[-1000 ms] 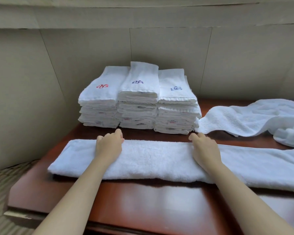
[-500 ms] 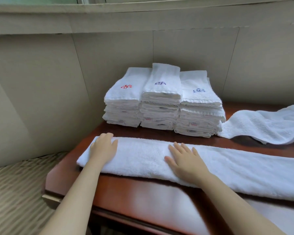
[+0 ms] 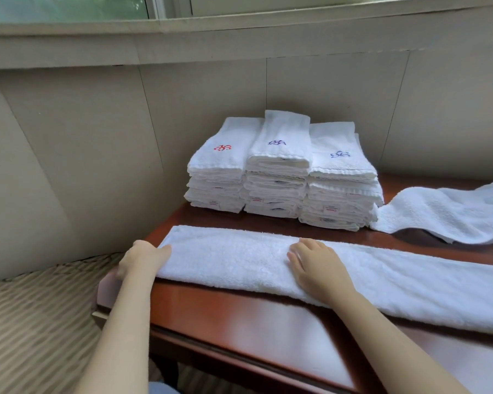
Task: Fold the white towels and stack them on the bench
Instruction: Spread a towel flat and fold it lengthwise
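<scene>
Left hand (image 3: 143, 258) has slid out to the bench's (image 3: 239, 317) left edge, gripping the end of the long folded white terry towel (image 3: 382, 277); right hand (image 3: 318, 265) presses flat mid-strip, marking the fold line.

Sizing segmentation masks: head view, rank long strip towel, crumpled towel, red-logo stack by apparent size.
1. long strip towel, though nearest the camera
2. crumpled towel, cut off by the frame, so unsure
3. red-logo stack

The long towel (image 3: 353, 274) and the loose towel (image 3: 450, 214) are cut off at the right edge, the left hand's (image 3: 143, 260) fingertips are hidden under the towel end, and label print is unreadable.
</scene>
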### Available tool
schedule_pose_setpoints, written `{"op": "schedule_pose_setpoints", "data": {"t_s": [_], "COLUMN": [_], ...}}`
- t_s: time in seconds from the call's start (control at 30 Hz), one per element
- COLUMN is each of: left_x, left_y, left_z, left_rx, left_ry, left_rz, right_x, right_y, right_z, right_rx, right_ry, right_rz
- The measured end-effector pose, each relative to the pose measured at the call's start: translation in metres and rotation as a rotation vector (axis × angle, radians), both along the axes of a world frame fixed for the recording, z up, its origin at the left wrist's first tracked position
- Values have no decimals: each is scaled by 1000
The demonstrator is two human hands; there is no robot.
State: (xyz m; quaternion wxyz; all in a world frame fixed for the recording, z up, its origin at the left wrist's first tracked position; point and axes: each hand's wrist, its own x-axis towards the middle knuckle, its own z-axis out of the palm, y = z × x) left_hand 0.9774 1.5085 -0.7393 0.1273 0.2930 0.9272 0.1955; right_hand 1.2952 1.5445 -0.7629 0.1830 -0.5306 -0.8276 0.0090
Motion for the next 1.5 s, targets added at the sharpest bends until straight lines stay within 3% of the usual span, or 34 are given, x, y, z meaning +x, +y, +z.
{"op": "schedule_pose_setpoints", "data": {"t_s": [0.1, 0.2, 0.27, 0.33, 0.4, 0.5, 0.57, 0.7, 0.93, 1.1, 1.2, 1.4, 1.5], "left_x": [1, 12, 32, 65, 103, 153, 169, 158, 127, 147, 167, 209, 232], "left_y": [-3, 2, 5, 5, 5, -8, -12, -6, 4, 12, 17, 27, 29], "left_z": [5, 11, 23, 42, 58, 70, 65, 56, 48, 38, 28, 23, 21], "left_rx": [-12, 305, 550, 736, 860, 612, 471, 552, 576, 333, 161, 152, 110], "left_ry": [-69, -300, -305, -228, -338, -553, -621, -466, -433, -389, -395, -572, -673], "left_rz": [12, 37, -21, -125, -371, -980, -1156, -930, -684, -789, -842, -807, -817], "right_x": [1, 2, 1, -4, -8, 1, 17, 28, 57, 117, 153, 218, 236], "right_y": [-1, -1, -2, -4, -4, -3, -1, 0, 3, 6, -2, -22, -32], "right_z": [-1, -3, -1, 11, 30, 50, 46, 34, 58, 76, 70, 55, 38], "right_rx": [17, 0, -45, -153, -351, -865, -1030, -990, -641, -564, -461, -130, -112], "right_ry": [45, 55, 131, 403, 845, 1466, 1580, 1283, 1004, 868, 883, 818, 790], "right_rz": [-15, -30, -27, -54, -130, -230, -221, -340, -416, -477, -539, -783, -835]}}
